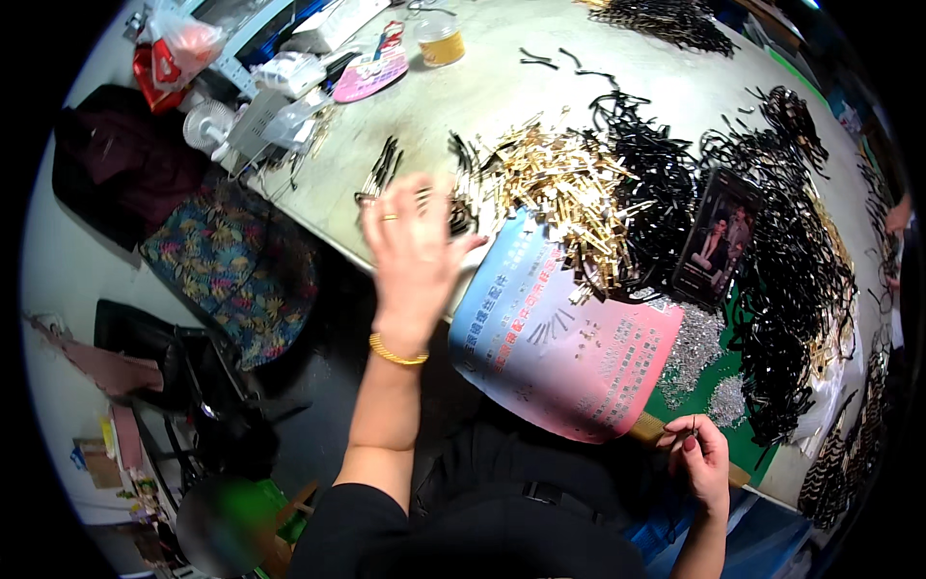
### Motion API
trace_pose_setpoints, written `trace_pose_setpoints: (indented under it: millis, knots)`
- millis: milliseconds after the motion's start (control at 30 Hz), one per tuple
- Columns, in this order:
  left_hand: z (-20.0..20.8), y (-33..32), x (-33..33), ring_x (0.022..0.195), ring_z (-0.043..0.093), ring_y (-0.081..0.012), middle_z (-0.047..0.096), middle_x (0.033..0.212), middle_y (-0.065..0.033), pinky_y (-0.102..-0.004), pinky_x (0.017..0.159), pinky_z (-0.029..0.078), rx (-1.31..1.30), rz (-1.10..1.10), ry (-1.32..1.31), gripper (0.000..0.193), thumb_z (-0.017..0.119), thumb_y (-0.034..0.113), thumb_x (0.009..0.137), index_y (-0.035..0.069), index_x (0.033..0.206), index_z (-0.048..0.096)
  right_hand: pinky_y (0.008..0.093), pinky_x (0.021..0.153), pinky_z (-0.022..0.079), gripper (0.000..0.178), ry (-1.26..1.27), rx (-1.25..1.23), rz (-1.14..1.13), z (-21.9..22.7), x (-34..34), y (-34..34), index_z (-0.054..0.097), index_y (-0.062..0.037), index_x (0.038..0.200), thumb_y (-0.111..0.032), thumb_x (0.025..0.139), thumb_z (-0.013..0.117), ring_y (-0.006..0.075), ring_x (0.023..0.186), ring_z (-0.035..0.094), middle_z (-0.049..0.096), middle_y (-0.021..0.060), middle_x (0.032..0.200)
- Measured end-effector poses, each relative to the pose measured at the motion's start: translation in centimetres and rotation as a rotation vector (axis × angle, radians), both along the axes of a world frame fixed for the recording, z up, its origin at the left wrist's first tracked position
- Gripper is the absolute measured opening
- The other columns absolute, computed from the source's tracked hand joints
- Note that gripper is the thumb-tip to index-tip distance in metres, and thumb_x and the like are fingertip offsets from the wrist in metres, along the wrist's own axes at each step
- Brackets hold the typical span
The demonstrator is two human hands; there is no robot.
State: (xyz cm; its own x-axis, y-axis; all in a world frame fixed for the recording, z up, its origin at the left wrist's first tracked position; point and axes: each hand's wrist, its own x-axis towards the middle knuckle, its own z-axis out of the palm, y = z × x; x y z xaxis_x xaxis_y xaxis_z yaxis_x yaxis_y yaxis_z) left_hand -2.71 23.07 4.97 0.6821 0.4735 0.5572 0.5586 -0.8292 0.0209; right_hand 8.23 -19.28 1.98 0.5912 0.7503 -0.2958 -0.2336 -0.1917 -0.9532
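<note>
My left hand (417, 241), with a ring and a gold bracelet, is spread over a small group of thin black strips (384, 164) at the table's left part. Its fingers are apart and partly hide the strips. To its right lies a heap of slim gold-coloured pieces (564, 179). At the mat's near edge, my right hand (702, 461) is closed in a pinch; a tiny dark thing may sit at its fingertips. Beside that hand are heaps of tiny silver bits (728, 400) on a green mat (675, 394). A blue and pink printed sheet (569, 362) lies between my hands.
A phone (716, 236) with a lit screen leans among large heaps of black strips (786, 318). At the back stand a yellow-filled tub (440, 41), a pink hand fan (370, 75) and a small white electric fan (208, 125). A patterned cloth (231, 261) hangs at left.
</note>
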Motion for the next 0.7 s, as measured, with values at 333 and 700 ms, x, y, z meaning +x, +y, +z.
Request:
trace_pose_setpoints:
  millis: [333, 700]
  knots:
    - [-1.7, 4.1, -3.5, 0.092, 0.067, -0.0343, 0.071, 0.097, -0.0139, -0.0499, 0.108, 0.044, 0.213, -0.238, 0.014, 0.042, 0.085, 0.023, 0.077, 0.004, 0.110, 0.068, 0.0229, 0.058, 0.048, 0.020, 0.058, 0.235, -0.028, -1.6, 0.5, -0.4, 0.064, -0.0022, 0.115, -0.017, 0.104, 0.057, 0.0073, 0.065, 0.060, 0.066, 0.0046, 0.091]
    - [10.3, -33.7, 18.5, 0.081, 0.069, -0.0241, 0.067, 0.098, -0.0127, -0.0332, 0.071, 0.055, -0.373, -1.315, 0.097, 0.052, 0.085, 0.021, 0.080, 0.000, 0.120, 0.060, 0.0257, 0.043, 0.043, 0.035, 0.326, 0.579, -0.109, -3.4, 2.2, 0.1, 0.058, -0.0042, 0.110, -0.037, 0.110, 0.046, 0.0096, 0.046, 0.051, 0.052, 0.0010, 0.069]
